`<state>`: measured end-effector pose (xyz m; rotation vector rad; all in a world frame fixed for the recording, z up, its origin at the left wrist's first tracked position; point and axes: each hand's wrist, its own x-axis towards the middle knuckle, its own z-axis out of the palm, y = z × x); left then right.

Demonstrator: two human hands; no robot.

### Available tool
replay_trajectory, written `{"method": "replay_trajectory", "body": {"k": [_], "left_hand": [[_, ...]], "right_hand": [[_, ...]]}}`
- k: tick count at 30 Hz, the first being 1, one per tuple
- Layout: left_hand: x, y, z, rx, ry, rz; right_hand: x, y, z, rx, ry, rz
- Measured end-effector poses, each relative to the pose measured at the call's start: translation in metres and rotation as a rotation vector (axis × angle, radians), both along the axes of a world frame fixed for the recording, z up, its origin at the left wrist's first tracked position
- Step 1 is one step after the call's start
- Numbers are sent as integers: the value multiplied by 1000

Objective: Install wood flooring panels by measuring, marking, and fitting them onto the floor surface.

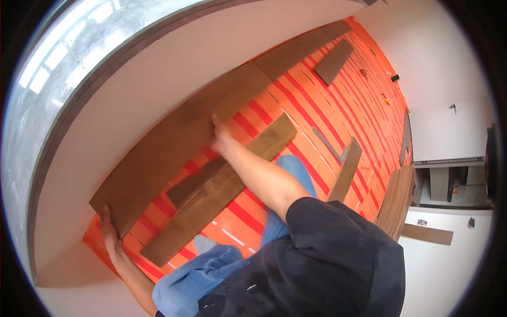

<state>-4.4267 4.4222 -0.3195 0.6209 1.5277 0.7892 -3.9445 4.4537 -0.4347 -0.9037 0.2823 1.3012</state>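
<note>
A long brown plank (153, 164) lies along the wall at the edge of the orange striped underlay (243, 214). My left hand (111, 232) grips its near end at the lower left, and my right hand (219, 134) holds its inner edge farther along. Beyond it in the same row is another brown plank (301, 45). Loose boards (248, 169) lie beside my right forearm and partly under it, near my knees.
A short board (332, 61), a narrow grey bar (325, 140) and another board (343, 169) lie on the underlay. A stack of planks (391, 201) is at the right, near a white wall (443, 132). A grey sill (58, 127) curves along the left.
</note>
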Motion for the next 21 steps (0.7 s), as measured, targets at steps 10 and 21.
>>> {"method": "replay_trajectory", "body": {"k": [10,21], "left_hand": [[22,-170,8,347,-462,-6],[166,-193,-25,-159,38,-1058]], "right_hand": [[4,-191,153,323,167,-111],[438,-496,195,-316,-716,-211]]}}
